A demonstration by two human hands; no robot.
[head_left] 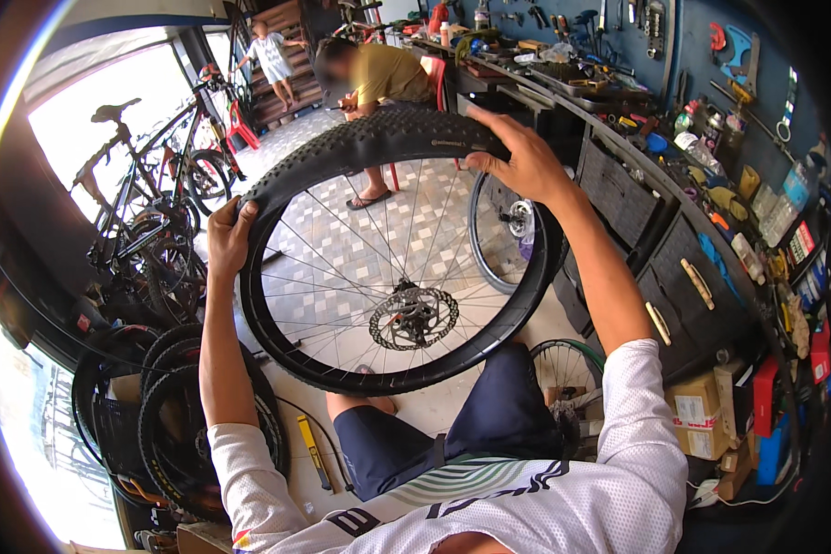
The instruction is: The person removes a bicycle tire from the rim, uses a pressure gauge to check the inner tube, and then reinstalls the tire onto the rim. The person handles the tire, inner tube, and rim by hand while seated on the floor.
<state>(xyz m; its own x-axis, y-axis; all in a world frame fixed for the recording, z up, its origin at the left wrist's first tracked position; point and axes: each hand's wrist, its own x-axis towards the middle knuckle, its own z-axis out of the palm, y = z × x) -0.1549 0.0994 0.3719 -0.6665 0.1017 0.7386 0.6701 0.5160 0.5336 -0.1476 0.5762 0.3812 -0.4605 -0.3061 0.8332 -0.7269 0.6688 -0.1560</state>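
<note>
I hold a bicycle wheel (414, 379) tilted in front of me, its lower rim close to my thighs. Its black knobbly tyre (360, 143) arches across the top. A disc brake rotor (376, 323) surrounds the hub, and thin spokes fan out to the rim. My left hand (229, 237) is closed round the tyre at the left, thumb on the near side. At the upper right my right hand (524, 162) clasps the tyre, fingers stretched over the tread and thumb on the sidewall.
Bicycles (148, 189) stand at the left above stacked tyres (171, 434). A yellow-and-black tool (312, 452) lies on the floor. Another wheel (475, 231) stands beyond mine. Along the right runs a cluttered workbench (609, 138). Farther off are a seated person (392, 74) and a standing person (270, 57).
</note>
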